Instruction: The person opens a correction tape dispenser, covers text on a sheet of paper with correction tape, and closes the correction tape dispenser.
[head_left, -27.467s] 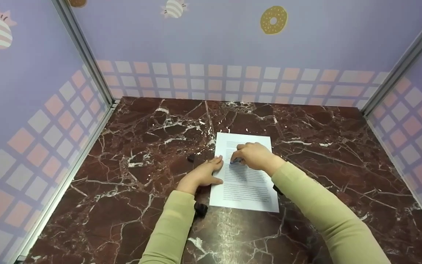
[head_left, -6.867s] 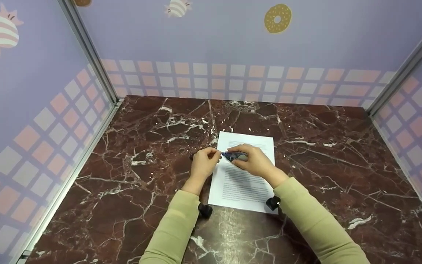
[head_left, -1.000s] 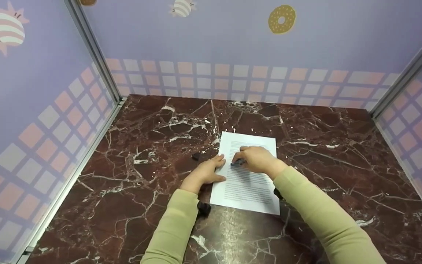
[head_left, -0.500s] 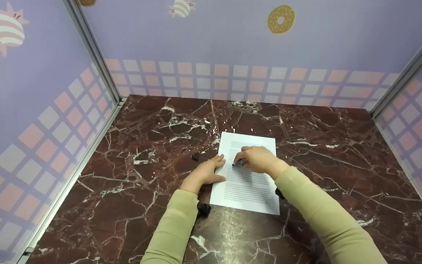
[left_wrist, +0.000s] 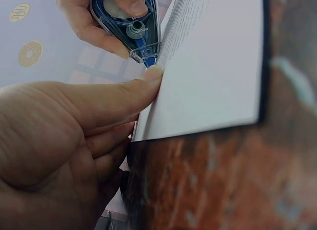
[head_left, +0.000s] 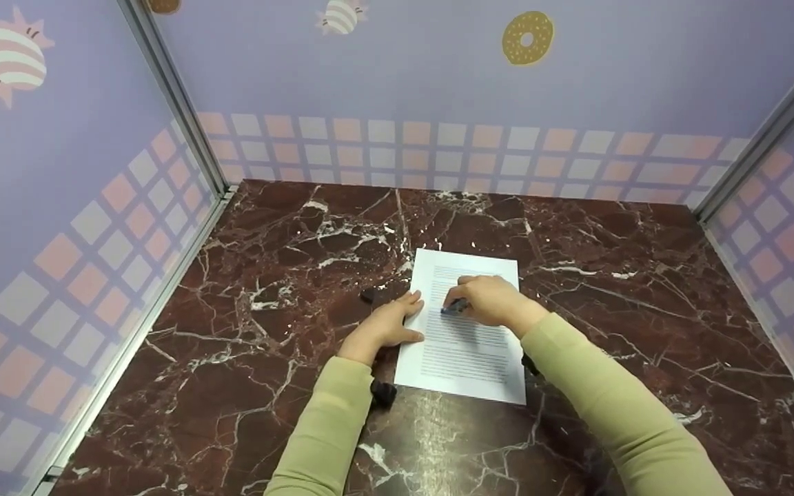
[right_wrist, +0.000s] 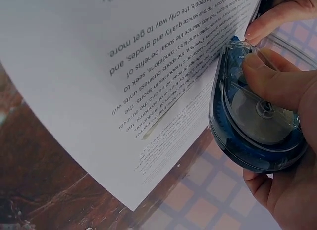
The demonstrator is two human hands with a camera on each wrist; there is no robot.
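A printed sheet of paper (head_left: 411,365) lies on the dark marble table. My right hand (head_left: 490,300) pinches a clear-and-blue correction tape dispenser (right_wrist: 257,123) between thumb and fingers. In the head view its blue tip meets the text in the upper left half of the page. Straight fingers of my left hand (head_left: 387,325) rest on the sheet's left margin, the thumb spread apart from them. In the left wrist view the dispenser's tip appears just beyond my left thumb (left_wrist: 119,99). A pale streak (right_wrist: 158,123) crosses printed lines in the right wrist view.
A small black object (head_left: 368,295) sits on the table (head_left: 287,241) beyond the left hand. Patterned lilac panels (head_left: 397,76) enclose the back and both sides. Black wrist camera mounts (head_left: 383,394) hang close to the tabletop.
Over the last second my right hand slides the correction tape slightly rightward along the text; the left hand stays put. About seven seconds ago, the left fingers were at the dispenser's tip, above the paper's left edge.
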